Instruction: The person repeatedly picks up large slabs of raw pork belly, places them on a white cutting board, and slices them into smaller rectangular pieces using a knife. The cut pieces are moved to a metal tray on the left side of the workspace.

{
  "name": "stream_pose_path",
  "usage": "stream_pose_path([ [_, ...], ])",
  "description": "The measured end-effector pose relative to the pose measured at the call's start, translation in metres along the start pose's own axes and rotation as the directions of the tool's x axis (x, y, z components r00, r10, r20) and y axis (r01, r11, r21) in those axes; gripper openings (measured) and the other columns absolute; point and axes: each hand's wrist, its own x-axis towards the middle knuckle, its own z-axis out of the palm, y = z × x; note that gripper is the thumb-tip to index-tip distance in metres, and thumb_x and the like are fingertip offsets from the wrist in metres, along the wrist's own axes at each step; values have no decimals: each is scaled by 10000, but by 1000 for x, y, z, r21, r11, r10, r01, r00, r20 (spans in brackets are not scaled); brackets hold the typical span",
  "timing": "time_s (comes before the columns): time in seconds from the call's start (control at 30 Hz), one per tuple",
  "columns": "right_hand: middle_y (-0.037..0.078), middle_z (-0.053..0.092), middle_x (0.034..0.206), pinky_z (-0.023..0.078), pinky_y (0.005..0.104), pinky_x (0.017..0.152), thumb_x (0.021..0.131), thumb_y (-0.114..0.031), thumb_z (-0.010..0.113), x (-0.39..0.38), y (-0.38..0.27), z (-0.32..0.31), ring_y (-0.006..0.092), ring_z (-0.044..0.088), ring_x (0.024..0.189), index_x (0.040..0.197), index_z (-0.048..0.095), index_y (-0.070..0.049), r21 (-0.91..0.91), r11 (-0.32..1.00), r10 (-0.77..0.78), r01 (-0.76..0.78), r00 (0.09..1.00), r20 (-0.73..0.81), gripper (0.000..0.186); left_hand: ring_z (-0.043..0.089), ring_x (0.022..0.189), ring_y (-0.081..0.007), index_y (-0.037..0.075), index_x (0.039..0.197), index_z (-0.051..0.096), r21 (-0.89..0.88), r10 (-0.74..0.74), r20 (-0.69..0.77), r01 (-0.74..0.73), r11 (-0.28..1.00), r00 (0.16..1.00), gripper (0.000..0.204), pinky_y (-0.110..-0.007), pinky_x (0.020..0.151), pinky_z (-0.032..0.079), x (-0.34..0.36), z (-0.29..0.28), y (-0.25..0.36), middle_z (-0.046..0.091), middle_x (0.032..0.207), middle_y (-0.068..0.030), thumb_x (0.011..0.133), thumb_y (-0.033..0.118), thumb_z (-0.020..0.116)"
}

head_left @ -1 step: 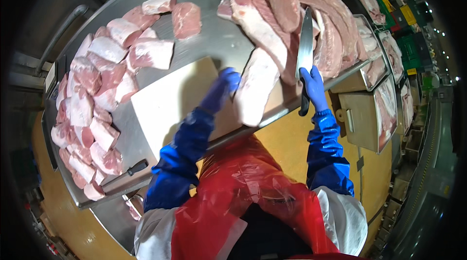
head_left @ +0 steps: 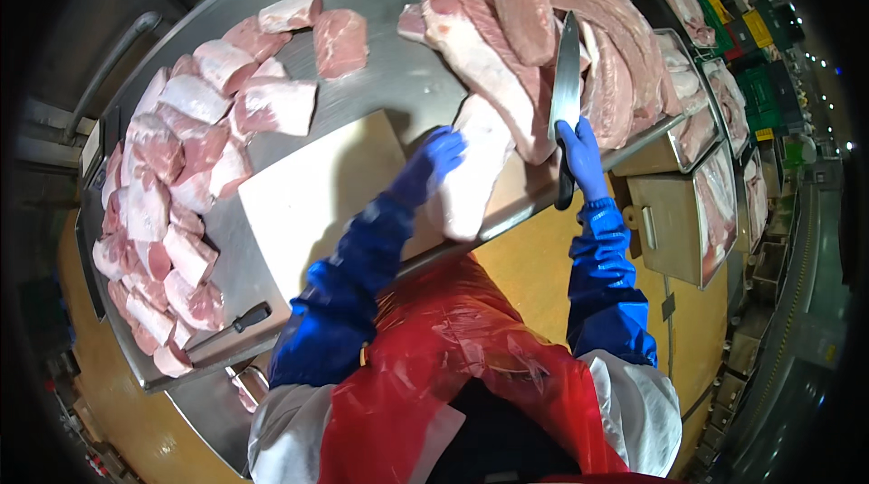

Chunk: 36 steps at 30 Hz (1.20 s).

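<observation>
My left hand (head_left: 432,158), in a blue glove, has its fingers apart, slightly curved, at the left edge of a long, pale piece of meat (head_left: 475,185) lying on the white cutting board (head_left: 299,194). Whether it touches the meat I cannot tell. My right hand (head_left: 579,153), also gloved, is closed on the black handle of a large knife (head_left: 568,76), its blade pointing away from me over a pile of long pink meat strips (head_left: 618,86).
Cut meat chunks (head_left: 186,149) cover the left of the steel table (head_left: 358,104), where a black-handled tool (head_left: 249,317) lies by the near edge. Bins of meat (head_left: 670,212) and green crates (head_left: 760,95) stand to the right. A metal pipe (head_left: 109,67) runs at upper left.
My left hand has moved slightly right toward the pale meat and its fingers have spread. My right hand with the knife has barely shifted.
</observation>
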Motion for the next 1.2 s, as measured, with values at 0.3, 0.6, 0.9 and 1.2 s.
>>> stream_pose_path([
  [0.3,19,564,1055,433,295,901,985,-258,567,34,62,-2,146,523,986,1162,576,-62,404,900,173,-165,985,19,265,561,1084,-236,79,1255,583,-157,-138,-406,80,984,903,427,-379,1018,428,185,65,-18,629,1142,-68,918,340,616],
  [0.6,167,610,1117,583,422,718,1043,-284,457,-22,-19,68,305,681,880,1241,479,-30,467,812,53,-351,840,540,323,595,1003,-167,49,1082,657,-209,-286,-470,210,955,835,283,-306,918,475,24,50,118,654,1027,-79,943,275,559],
  [0.9,118,630,989,585,366,699,1042,-248,446,-74,-35,187,250,686,841,1178,531,1,236,875,80,-423,607,791,296,600,997,-203,5,1164,632,823,-71,-534,537,185,843,494,-371,887,481,-188,-48,192,680,1018,-116,722,193,749],
  [1.2,75,637,897,546,301,563,1035,-212,498,-134,-28,200,200,669,672,1188,517,-53,265,847,275,-461,806,524,222,538,1228,-386,-11,1480,253,431,855,-519,868,249,13,1035,-439,1032,435,-150,-154,409,491,1373,-280,689,378,795],
])
